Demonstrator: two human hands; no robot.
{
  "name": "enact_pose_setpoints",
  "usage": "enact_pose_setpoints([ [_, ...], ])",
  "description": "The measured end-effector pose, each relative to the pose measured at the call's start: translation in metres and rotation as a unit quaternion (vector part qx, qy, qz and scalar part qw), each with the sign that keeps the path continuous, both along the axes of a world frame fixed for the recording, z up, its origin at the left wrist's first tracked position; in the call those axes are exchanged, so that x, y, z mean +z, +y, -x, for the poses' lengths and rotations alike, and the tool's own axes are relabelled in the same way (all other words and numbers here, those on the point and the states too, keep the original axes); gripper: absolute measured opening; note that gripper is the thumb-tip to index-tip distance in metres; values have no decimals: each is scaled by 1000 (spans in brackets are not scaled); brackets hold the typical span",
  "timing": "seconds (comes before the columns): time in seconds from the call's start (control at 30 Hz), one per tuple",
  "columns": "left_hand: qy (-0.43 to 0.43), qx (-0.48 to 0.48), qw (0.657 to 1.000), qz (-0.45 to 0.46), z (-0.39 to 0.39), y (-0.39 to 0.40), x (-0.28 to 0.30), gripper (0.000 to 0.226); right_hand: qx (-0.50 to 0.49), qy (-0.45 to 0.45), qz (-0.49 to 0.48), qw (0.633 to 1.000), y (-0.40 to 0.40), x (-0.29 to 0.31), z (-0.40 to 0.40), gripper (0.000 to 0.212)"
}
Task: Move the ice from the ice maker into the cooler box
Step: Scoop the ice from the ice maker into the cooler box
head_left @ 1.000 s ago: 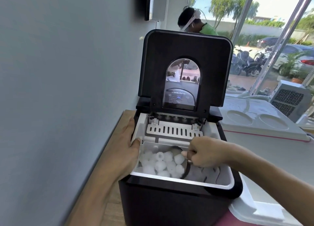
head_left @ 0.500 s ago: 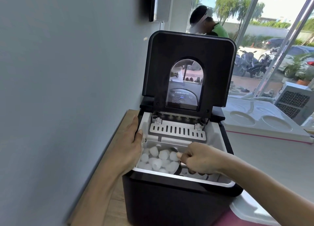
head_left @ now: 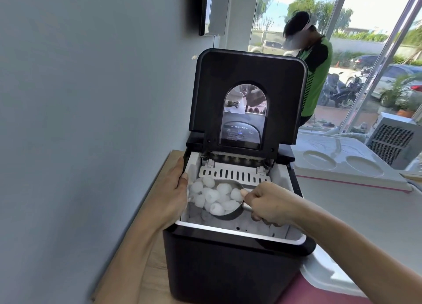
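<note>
1. We find the right hand (head_left: 269, 203) clenched on the handle of a metal scoop (head_left: 230, 213); the handle is mostly hidden in the fist.
2. We note the scoop's long axis runs left-right, bowl toward the left, heaped with rounded, frosted white ice (head_left: 217, 197).
3. We see the scoop within the basket of the ice maker (head_left: 228, 262), a glossy black box with its lid (head_left: 249, 75) upright; more ice lies beneath.
4. We record the left hand (head_left: 171, 198) clasping the maker's left rim, thumb over the white inner edge.
5. We observe the white cooler box (head_left: 365, 212) just right of the maker, its moulded lid (head_left: 342, 166) with round recesses behind.
</note>
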State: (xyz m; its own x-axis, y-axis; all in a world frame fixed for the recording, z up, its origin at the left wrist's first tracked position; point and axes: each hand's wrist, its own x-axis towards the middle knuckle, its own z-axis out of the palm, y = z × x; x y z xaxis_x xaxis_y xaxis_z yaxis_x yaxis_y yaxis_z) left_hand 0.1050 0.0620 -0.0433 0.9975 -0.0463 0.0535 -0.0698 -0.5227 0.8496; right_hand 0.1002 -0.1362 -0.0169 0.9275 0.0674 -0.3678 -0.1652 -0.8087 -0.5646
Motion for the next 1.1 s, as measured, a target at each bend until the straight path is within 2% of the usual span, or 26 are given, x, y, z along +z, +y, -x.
enact_pose_setpoints([
  [0.4,1,-10,1000,30,4,-1,4,47,-53,-18,-84,995,-13,9,15,38],
  [0.8,-10,-2,1000,3,-2,2,-4,47,-93,-42,-147,984,-47,20,36,37],
  [1.1,-9,3,1000,0,-4,2,-7,47,-187,-78,-193,960,-98,24,61,38],
])
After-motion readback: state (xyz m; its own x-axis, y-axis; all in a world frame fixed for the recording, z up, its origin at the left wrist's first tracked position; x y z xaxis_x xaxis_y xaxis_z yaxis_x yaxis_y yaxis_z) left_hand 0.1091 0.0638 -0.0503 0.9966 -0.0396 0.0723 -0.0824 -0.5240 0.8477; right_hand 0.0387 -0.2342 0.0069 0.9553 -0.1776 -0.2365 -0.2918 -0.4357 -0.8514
